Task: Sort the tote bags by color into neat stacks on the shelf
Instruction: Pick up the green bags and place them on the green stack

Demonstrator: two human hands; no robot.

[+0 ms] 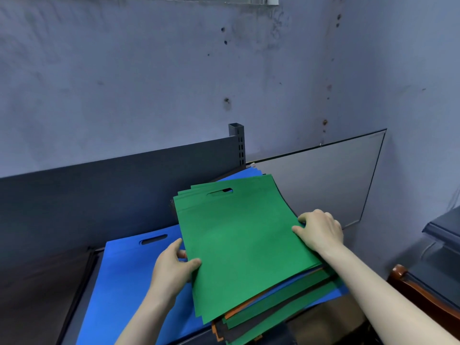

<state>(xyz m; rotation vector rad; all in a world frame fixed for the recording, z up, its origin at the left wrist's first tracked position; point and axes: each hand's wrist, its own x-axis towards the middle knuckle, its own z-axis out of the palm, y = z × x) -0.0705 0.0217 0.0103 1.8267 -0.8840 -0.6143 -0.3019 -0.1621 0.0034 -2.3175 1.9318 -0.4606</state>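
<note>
Nearest, a mixed pile of orange, grey, green and blue fabric tote bags (281,305) lies unsorted, so most sorting is left. The left hand (174,267) and right hand (319,231) grip the side edges of the top flat green fabric tote bag (244,232). Its long axis runs away from the person, with the cut-out handle farthest. At left, a blue fabric tote bag (129,282) lies flat on the dark grey metal shelf (112,195).

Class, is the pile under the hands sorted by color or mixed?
Mixed. Below the top green bags, orange, grey, green and blue edges poke out of the pile.
</note>
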